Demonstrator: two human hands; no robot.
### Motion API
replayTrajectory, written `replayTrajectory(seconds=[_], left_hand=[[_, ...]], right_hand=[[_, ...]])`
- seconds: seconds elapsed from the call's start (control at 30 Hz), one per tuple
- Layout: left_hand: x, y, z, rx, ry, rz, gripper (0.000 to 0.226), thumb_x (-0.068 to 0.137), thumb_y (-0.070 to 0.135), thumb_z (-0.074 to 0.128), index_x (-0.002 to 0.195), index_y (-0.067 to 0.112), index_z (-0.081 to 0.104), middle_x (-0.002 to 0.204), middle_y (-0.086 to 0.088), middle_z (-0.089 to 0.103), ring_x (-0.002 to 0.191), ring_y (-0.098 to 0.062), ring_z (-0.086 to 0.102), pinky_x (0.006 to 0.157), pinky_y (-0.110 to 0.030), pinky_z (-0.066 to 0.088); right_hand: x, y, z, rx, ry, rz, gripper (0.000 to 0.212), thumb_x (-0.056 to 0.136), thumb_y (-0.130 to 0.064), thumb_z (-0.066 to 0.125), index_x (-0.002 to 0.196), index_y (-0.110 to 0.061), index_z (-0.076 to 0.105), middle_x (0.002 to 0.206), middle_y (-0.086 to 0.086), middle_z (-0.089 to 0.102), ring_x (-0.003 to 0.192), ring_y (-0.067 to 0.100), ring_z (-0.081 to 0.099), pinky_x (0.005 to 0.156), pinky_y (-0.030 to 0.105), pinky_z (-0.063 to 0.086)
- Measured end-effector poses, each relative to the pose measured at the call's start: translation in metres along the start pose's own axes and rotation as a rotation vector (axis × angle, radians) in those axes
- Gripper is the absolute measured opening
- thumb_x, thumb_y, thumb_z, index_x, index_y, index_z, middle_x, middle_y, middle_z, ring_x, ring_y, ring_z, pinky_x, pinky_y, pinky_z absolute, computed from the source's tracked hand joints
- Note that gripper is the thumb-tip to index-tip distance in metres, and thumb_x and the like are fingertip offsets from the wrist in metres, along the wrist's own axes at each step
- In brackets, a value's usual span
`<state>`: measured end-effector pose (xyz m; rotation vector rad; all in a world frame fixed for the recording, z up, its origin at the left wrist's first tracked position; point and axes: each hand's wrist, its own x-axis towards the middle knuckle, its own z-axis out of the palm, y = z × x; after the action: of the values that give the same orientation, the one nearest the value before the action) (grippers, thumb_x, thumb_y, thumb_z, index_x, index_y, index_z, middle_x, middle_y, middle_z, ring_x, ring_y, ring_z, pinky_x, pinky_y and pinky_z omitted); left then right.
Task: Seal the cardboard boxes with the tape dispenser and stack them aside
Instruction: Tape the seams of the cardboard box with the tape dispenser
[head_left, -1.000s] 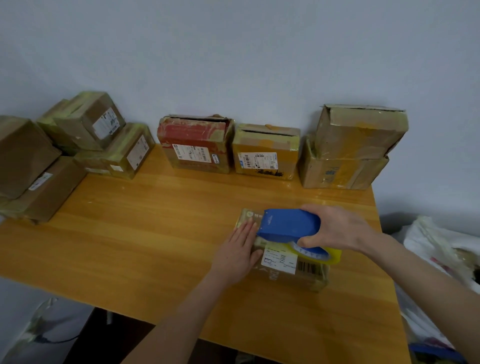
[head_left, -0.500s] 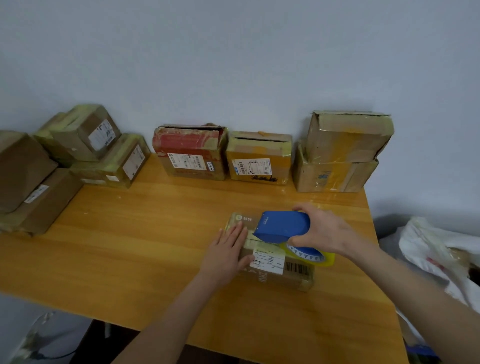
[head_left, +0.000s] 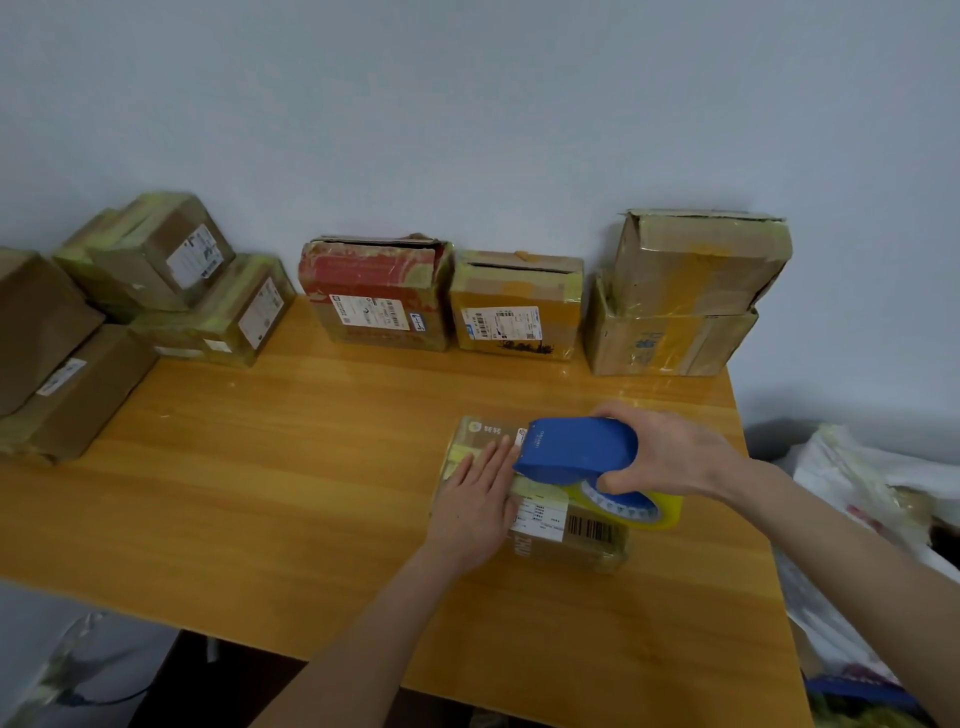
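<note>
Blue tape dispenser in right hand atop barcode-labelled box (print illegible)

Tabletop of orange-toned wood, straight-grained, smooth, with a soft lacquered sheen. Tape dispenser in blue plastic, smooth and matt; tape roll yellowish, translucent, glossy. Small box of brown cardboard, bound in shiny yellowish tape, with a white paper label, matt and printed. Red-printed box of scuffed cardboard, ragged at the top edge, banded with glossy tape. Stacked boxes at the right of creased, dented cardboard, dull brown. Wall pale, matt, smooth. Bag of thin white plastic, crinkled, faintly shiny.
</note>
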<state>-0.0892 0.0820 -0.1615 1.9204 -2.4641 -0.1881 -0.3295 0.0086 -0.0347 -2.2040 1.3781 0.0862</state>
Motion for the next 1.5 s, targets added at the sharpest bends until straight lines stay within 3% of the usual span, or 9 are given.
replayTrajectory(seconds=[0.1,0.37,0.57,0.67,1.07,1.3,1.4,1.5], left_hand=[[-0.001,-0.002,0.0,0.019,-0.025,0.007,0.058,0.098,0.049,-0.005,0.148,0.021,-0.018,0.157,0.004,-0.02,0.143,-0.011,-0.023,0.117,-0.033,-0.013],[0.003,-0.035,-0.005,0.022,-0.12,0.005,0.077,0.08,0.068,-0.028,0.145,0.028,-0.024,0.154,0.003,-0.03,0.14,-0.013,-0.031,0.114,-0.034,-0.017],[0.003,-0.024,-0.01,0.034,-0.125,-0.059,0.075,0.086,0.065,-0.016,0.146,0.019,-0.023,0.153,-0.002,-0.031,0.142,-0.017,-0.028,0.114,-0.037,-0.016],[0.003,-0.005,-0.005,0.0,-0.109,-0.024,0.076,0.083,0.065,-0.022,0.146,0.02,-0.023,0.155,0.001,-0.028,0.142,-0.016,-0.029,0.115,-0.038,-0.017],[0.006,-0.009,-0.005,0.032,-0.144,-0.008,0.078,0.081,0.065,-0.022,0.146,0.021,-0.024,0.154,0.003,-0.029,0.142,-0.015,-0.027,0.118,-0.038,-0.013],[0.007,-0.008,-0.009,0.04,-0.169,-0.009,0.076,0.079,0.064,-0.02,0.144,0.025,-0.024,0.152,0.003,-0.03,0.142,-0.015,-0.026,0.116,-0.036,-0.015],[0.009,-0.014,-0.012,0.049,-0.181,0.002,0.074,0.082,0.064,-0.015,0.144,0.025,-0.024,0.153,0.004,-0.028,0.142,-0.014,-0.025,0.115,-0.034,-0.014],[0.011,-0.022,-0.021,0.062,-0.205,-0.01,0.075,0.081,0.064,-0.013,0.144,0.024,-0.023,0.153,0.004,-0.026,0.142,-0.013,-0.023,0.116,-0.034,-0.011]], right_hand=[[-0.008,0.021,-0.012,0.055,-0.024,0.035,0.06,0.068,-0.049,0.074,0.12,-0.039,0.045,0.108,-0.009,0.061,0.09,0.012,0.059,0.075,0.031,0.052],[-0.007,0.01,0.001,0.031,0.011,0.039,0.065,0.071,-0.049,0.073,0.126,-0.036,0.041,0.106,-0.009,0.059,0.089,0.014,0.06,0.073,0.033,0.054],[-0.003,-0.009,0.005,-0.121,0.001,0.001,0.069,0.072,-0.056,0.069,0.13,-0.036,0.036,0.107,-0.011,0.057,0.093,0.015,0.058,0.076,0.035,0.055],[-0.005,-0.008,0.005,-0.128,-0.01,-0.005,0.073,0.072,-0.063,0.067,0.131,-0.036,0.034,0.11,-0.012,0.055,0.096,0.015,0.056,0.078,0.034,0.053],[-0.013,0.025,-0.009,0.039,-0.021,0.029,0.067,0.069,-0.047,0.074,0.127,-0.039,0.04,0.101,-0.014,0.056,0.087,0.01,0.057,0.071,0.027,0.049],[-0.026,0.046,0.011,0.03,-0.097,0.118,0.067,0.069,-0.043,0.074,0.123,-0.035,0.037,0.105,-0.008,0.059,0.09,0.015,0.06,0.079,0.035,0.055],[-0.027,0.046,0.016,0.038,-0.075,0.118,0.068,0.068,-0.044,0.074,0.123,-0.033,0.036,0.103,-0.007,0.059,0.088,0.016,0.06,0.075,0.035,0.055],[-0.026,0.036,0.022,-0.014,-0.057,0.104,0.066,0.066,-0.054,0.074,0.116,-0.036,0.034,0.093,-0.012,0.054,0.082,0.015,0.057,0.062,0.03,0.047]])
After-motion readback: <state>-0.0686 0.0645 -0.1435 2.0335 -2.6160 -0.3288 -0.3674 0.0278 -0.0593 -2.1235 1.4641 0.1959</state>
